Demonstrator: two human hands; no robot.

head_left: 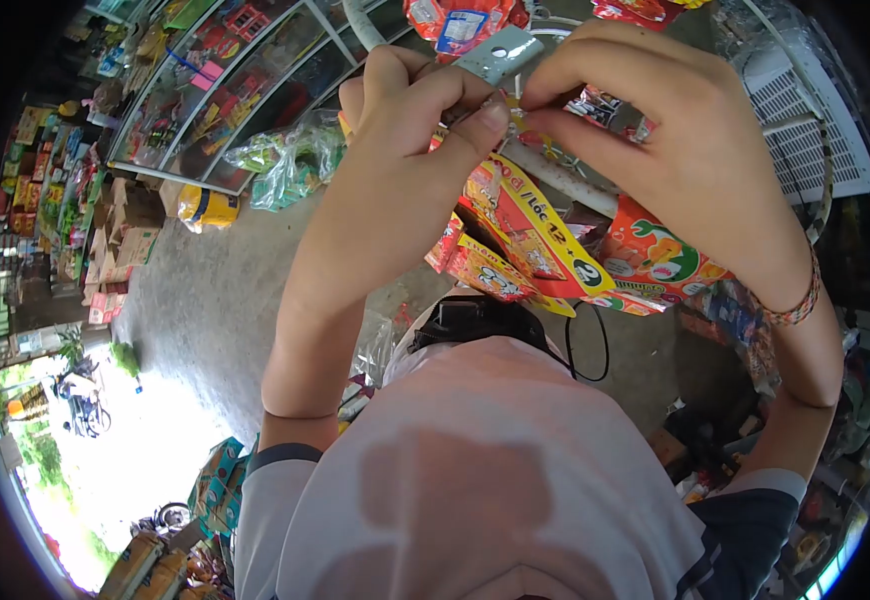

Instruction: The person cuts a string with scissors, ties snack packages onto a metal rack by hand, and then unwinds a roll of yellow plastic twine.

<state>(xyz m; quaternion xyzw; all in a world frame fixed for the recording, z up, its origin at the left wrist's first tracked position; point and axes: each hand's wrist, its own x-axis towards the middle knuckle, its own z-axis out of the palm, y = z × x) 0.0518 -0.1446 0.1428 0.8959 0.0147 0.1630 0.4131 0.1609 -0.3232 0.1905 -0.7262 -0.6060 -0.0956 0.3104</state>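
The left hand (405, 130) is pinching the top of the pack (543, 228), the right hand's (524, 107) fingertips are nearly meeting, catch unclear, and it's looking light, bendy, slippery, best gripped up top!
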